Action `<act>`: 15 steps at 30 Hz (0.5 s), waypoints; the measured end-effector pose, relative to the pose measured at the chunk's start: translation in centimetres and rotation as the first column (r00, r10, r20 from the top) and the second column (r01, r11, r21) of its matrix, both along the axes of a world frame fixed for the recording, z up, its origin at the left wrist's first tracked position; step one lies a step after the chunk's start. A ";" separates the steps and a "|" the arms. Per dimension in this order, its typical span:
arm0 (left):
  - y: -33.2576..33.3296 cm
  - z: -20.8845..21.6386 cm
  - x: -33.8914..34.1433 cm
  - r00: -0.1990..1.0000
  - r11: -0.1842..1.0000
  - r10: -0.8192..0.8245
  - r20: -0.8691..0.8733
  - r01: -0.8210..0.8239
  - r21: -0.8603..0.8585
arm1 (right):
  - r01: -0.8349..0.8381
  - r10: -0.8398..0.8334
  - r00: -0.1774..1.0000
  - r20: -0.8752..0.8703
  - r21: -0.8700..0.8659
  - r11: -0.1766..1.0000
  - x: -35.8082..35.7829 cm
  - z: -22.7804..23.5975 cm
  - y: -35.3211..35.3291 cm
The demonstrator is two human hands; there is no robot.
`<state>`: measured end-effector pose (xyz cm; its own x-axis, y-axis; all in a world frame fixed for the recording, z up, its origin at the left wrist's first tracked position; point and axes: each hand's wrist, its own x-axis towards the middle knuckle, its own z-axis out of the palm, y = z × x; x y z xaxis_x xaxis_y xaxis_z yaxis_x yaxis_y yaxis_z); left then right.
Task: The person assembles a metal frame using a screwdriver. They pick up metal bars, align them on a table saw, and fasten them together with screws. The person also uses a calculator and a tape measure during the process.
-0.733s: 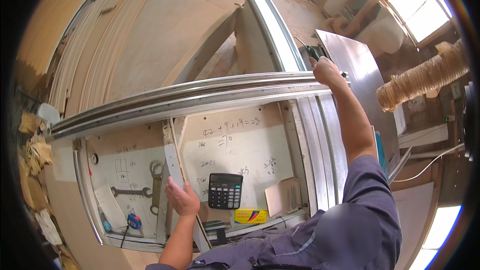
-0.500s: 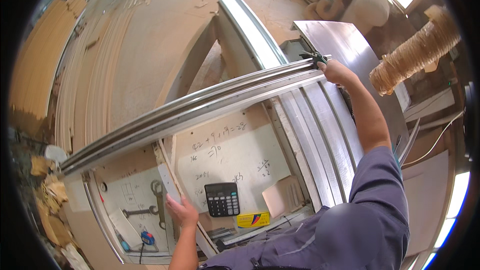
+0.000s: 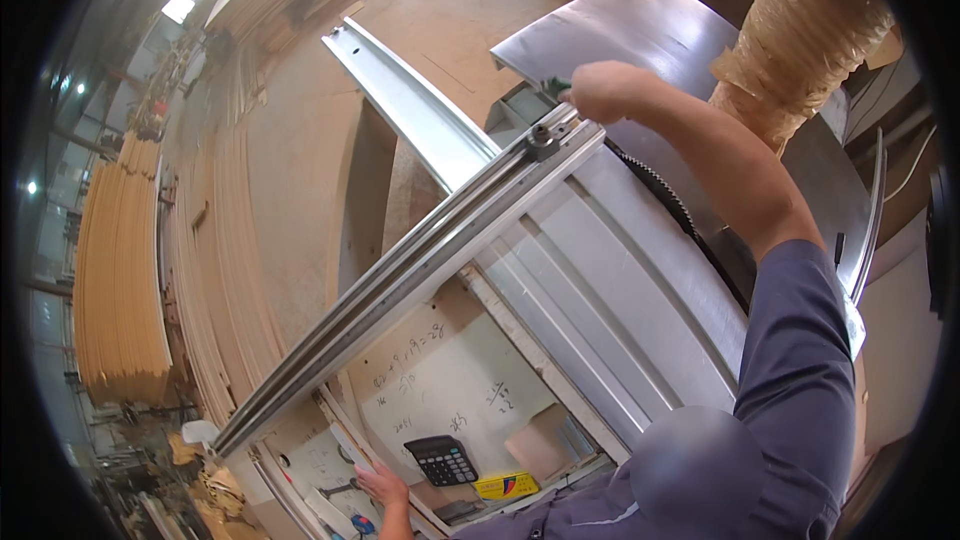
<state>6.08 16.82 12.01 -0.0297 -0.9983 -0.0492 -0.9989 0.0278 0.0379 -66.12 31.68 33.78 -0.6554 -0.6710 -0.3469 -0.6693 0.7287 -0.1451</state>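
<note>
My right hand (image 3: 605,92) is closed beyond the far end of the metal fence rail (image 3: 400,290). A small dark green tool (image 3: 553,87) pokes out of its grip, too small and partly hidden to name. A dark stop block with a round knob (image 3: 541,143) sits on the rail just below that hand. To its right, a toothed circular saw blade (image 3: 660,185) rises beside the ridged sliding table (image 3: 610,290). My left hand (image 3: 384,486) lies open on the divider bar of the table frame, with nothing visible in it.
A black calculator (image 3: 441,461) and a yellow box (image 3: 506,486) lie on the board with handwriting. A blue tape measure (image 3: 362,524) is near my left hand. Beyond the rail stand a long metal channel (image 3: 410,105), stacked boards (image 3: 118,270) and a thick wrapped hose (image 3: 800,35).
The view has turned, so the rail now slants more steeply. My right hand, holding the green tool, has moved past the rail's end, exposing the stop block and blade. My left hand remains on the bar.
</note>
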 end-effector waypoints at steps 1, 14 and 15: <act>0.1 0.0 -0.3 1.000 1.000 0.003 0.027 -0.003 -0.002 | -0.160 0.166 0.983 -0.081 0.077 0.984 -1.4 -1.6 0.5; -1.3 0.9 -2.7 0.921 0.945 0.229 0.315 -0.288 0.156 | -0.245 0.249 0.965 0.079 -0.060 0.968 -7.8 -6.2 0.2; -1.5 1.2 -2.7 0.907 0.941 0.187 0.378 -0.276 0.197 | -0.321 0.324 0.946 0.028 -0.074 0.944 -8.2 -7.1 0.1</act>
<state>3.37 15.28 13.20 0.2642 -0.9309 -0.2524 -0.9255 -0.1710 -0.3380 -74.36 31.75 26.70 -0.3865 -0.8671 -0.3142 -0.8597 0.4621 -0.2175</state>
